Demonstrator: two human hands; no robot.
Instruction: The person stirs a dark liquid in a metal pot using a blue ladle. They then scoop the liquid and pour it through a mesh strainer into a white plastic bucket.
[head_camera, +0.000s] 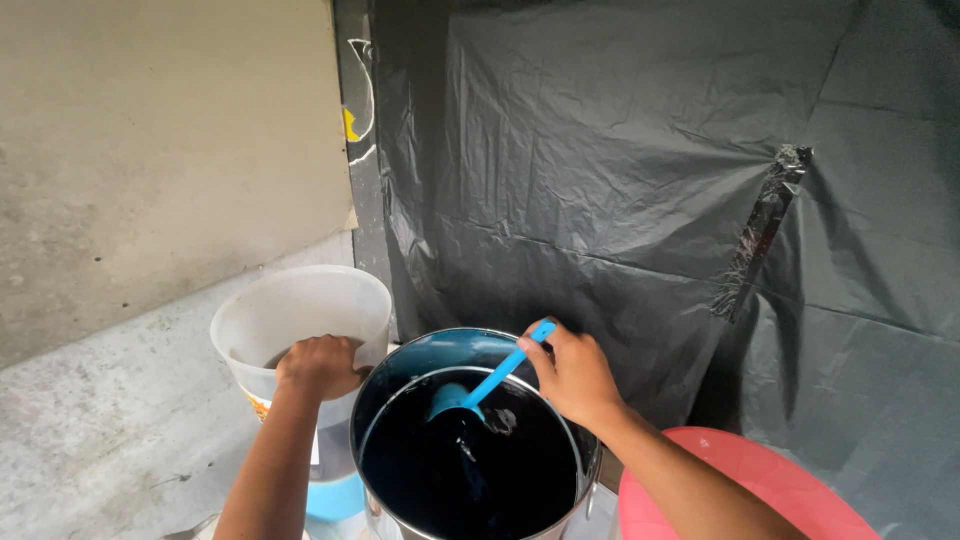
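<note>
A steel pot (378, 400) stands low in the middle, filled with a dark blue-black liquid (470, 470). My right hand (575, 377) grips the handle of a blue ladle (497, 375), whose bowl dips at the liquid's surface. My left hand (320, 365) clasps the near rim of a translucent white plastic bucket (300, 310) that sits just left of the pot, touching it. The bucket's lower part is blue and partly hidden by my forearm.
A black plastic sheet (640, 180) covers the wall behind the pot, patched with a strip of tape (762, 225). A bare concrete wall and ledge (130, 200) lie to the left. A red round plastic object (760, 480) sits at the lower right.
</note>
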